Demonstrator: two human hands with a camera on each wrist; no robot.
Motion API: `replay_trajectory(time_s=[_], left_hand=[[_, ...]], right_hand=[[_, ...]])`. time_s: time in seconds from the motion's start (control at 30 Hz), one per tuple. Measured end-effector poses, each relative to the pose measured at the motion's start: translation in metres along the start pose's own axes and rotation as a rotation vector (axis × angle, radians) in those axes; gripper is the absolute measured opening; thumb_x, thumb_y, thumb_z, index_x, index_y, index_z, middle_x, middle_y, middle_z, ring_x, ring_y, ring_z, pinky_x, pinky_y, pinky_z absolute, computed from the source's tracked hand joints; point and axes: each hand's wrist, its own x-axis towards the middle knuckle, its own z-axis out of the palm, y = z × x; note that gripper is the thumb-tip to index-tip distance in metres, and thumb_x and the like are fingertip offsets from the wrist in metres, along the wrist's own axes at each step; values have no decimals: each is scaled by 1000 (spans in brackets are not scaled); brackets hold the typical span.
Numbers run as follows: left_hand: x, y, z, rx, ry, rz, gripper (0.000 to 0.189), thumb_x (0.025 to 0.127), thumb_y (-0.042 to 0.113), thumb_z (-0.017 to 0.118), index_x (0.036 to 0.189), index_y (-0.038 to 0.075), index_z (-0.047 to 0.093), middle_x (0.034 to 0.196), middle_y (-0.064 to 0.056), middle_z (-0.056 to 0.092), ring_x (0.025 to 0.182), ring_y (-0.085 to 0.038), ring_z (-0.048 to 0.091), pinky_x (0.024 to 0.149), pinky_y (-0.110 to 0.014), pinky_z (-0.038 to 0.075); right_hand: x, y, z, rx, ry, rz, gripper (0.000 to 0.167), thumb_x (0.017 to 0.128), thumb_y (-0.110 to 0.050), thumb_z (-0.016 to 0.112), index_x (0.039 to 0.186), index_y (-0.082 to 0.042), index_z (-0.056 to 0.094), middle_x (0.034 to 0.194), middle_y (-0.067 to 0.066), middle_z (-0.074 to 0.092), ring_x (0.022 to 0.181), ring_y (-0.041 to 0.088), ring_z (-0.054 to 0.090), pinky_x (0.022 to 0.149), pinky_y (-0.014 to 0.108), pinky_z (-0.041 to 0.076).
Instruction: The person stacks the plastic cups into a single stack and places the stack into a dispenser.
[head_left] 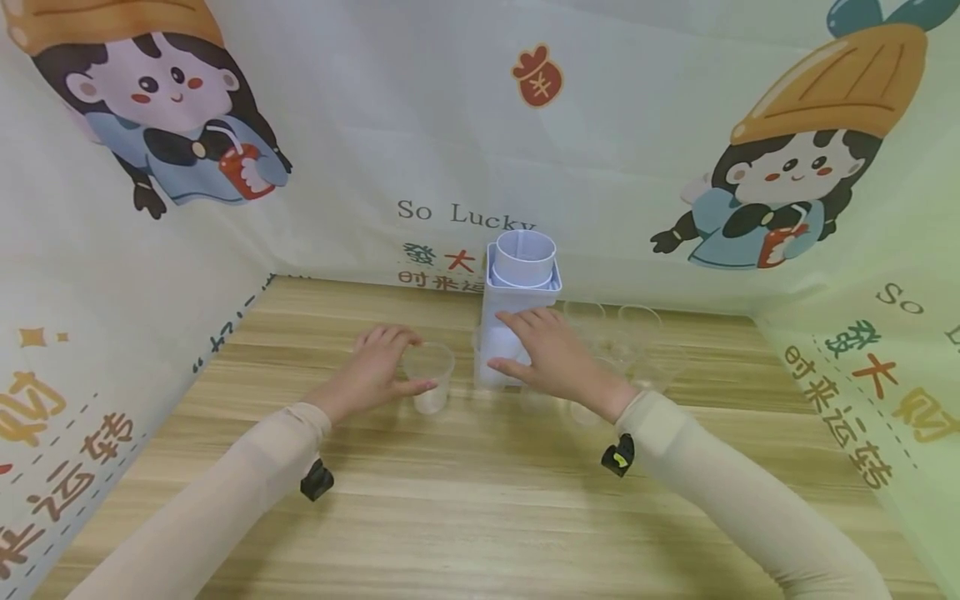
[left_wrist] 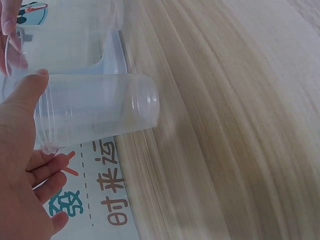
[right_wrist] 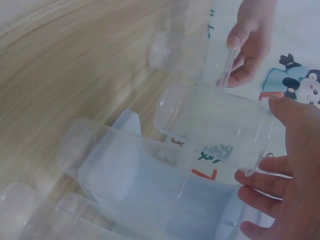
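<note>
Near the middle of the table, my left hand holds a clear plastic cup by the rim, thumb on one side and fingers on the other. That cup stands upright and looks empty in the left wrist view. My right hand is in front of a pale lavender box-shaped holder with a round tube on top. In the right wrist view, this hand grips another clear cup by its rim. Against the holder, that second cup is hard to make out from the head view.
Several more clear cups stand to the right of the holder, partly behind my right hand and forearm. A printed cloth rises behind the wood-grain table and along both sides.
</note>
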Motion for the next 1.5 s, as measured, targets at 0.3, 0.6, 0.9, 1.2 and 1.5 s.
replay_trajectory(time_s=[0.3,0.6,0.9,1.2,1.5], left_hand=[[0,-1,1,11,-5,-5,75,84,54,72,135,3,52,140,-17,53,135,-38,41,115,-62,28],[1,2,-1,9,-10,-9,75,85,55,71,135,3,52,139,-17,53,134,-38,42,115,-62,28],[3,4,1,29,-21,-2,76,84,58,70,136,4,52,139,-16,53,132,-36,42,114,-60,30],[5,8,4,45,-18,14,77,83,59,70,134,4,53,138,-15,55,132,-36,44,114,-59,30],[10,17,8,37,-20,38,74,83,56,72,132,4,55,136,-15,57,130,-36,47,113,-60,34]], right_hand=[[0,-3,-4,-12,7,-13,69,93,-53,60,143,-6,49,135,16,61,125,33,55,113,51,39],[0,-3,-7,-25,15,-21,68,93,-53,61,142,-7,50,132,15,63,123,32,56,113,50,39],[1,-7,-20,-17,8,-19,69,94,-53,59,143,-6,49,138,16,60,131,34,52,115,52,37],[6,-8,-36,-10,23,-22,70,94,-52,60,145,-7,46,144,17,55,135,36,49,115,55,37],[8,-10,-48,7,47,-19,69,94,-52,60,146,-8,46,142,15,57,134,35,50,114,55,38]])
